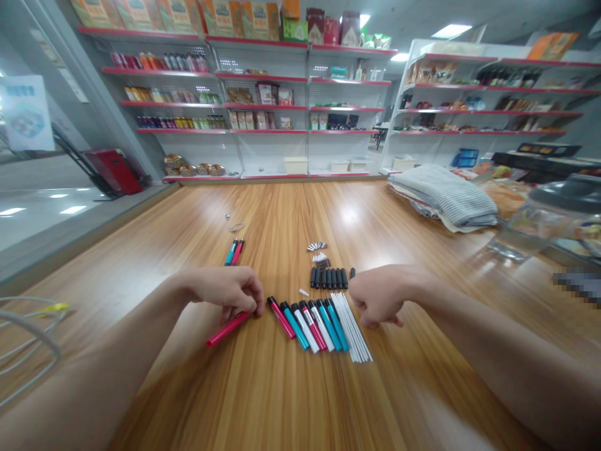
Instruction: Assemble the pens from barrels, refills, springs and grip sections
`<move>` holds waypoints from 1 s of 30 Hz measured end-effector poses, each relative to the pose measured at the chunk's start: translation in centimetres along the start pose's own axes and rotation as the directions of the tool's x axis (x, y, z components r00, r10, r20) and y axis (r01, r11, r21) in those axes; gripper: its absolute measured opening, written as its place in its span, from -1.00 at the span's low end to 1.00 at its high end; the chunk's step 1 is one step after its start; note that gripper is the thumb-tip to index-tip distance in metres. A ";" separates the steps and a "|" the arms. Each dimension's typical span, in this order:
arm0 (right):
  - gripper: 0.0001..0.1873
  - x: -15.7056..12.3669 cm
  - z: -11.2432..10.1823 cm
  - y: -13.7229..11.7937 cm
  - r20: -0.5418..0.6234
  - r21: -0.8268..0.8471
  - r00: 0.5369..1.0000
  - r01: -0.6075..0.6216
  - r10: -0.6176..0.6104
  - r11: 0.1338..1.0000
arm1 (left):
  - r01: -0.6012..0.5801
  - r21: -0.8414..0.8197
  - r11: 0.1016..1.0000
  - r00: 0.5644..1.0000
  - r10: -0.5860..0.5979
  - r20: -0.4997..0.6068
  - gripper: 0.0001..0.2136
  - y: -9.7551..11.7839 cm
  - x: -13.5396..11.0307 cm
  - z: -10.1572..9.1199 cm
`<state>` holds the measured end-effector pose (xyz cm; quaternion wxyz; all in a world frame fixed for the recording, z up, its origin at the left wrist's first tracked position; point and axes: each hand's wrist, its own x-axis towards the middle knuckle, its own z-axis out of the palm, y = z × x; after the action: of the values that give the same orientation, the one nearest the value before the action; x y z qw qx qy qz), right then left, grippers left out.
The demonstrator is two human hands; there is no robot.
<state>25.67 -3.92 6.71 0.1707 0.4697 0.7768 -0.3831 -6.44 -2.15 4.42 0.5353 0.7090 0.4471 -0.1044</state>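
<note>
My left hand point(237, 293) is closed around a red pen barrel point(228, 331), which slants down to the left just above the table or on it. My right hand point(378, 293) is curled with its fingertips down, at the right end of a row of black caps point(328, 278). One black piece point(352, 273) lies right beside its knuckles; what its fingers hold, if anything, is hidden. Between my hands lie several red, blue and white pen barrels point(305, 326) with black ends. Thin white refills point(351, 329) lie along their right side. A small white piece point(304, 292) sits above the barrels.
Small metal tips point(317, 247) and white bits point(320, 257) lie behind the caps. Two pens point(235, 250) rest beyond my left hand, near a ring point(237, 227). Folded cloth point(444, 194) and a clear jar point(530, 219) stand right; a white cable point(28, 338) loops left. Shelves stand behind.
</note>
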 end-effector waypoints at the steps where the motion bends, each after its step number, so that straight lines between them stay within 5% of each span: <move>1: -0.79 0.3 0.2 -0.2 0.026 -0.037 1.000 0.011 -0.010 0.999 | -0.011 -0.002 1.000 1.000 0.011 -0.004 -0.73 0.2 0.1 0.1; 17: -0.75 0.3 0.9 -2.1 0.035 -0.109 0.994 0.108 -0.104 0.988 | -0.085 -0.030 0.996 0.995 0.086 0.046 -0.75 1.3 0.7 1.0; 26: -0.75 -0.3 0.5 -2.1 0.077 -0.312 0.989 0.146 -0.128 0.939 | -0.101 -0.038 0.994 0.991 0.104 0.086 -0.79 1.4 0.3 0.8; 28: -0.76 -0.2 0.2 -1.9 -0.002 -0.332 0.982 0.179 -0.191 0.926 | -0.171 -0.025 0.985 0.984 0.170 -0.048 -0.81 1.9 -0.1 0.3; 29: -0.76 0.0 0.0 -1.8 -0.087 -0.347 0.964 0.207 -0.251 0.915 | -0.227 -0.014 0.974 0.954 0.219 -0.203 -0.81 2.1 -0.3 0.0; 30: -0.75 0.3 -0.2 -1.8 -0.208 -0.365 0.924 0.232 -0.322 0.902 | -0.285 0.011 0.959 0.875 0.265 -0.405 -0.80 2.3 -0.3 -0.2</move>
<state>24.02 -4.04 7.43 0.0864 0.3645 0.9052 -0.2008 -4.97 -2.22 6.24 0.4583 0.7581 0.4448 0.1318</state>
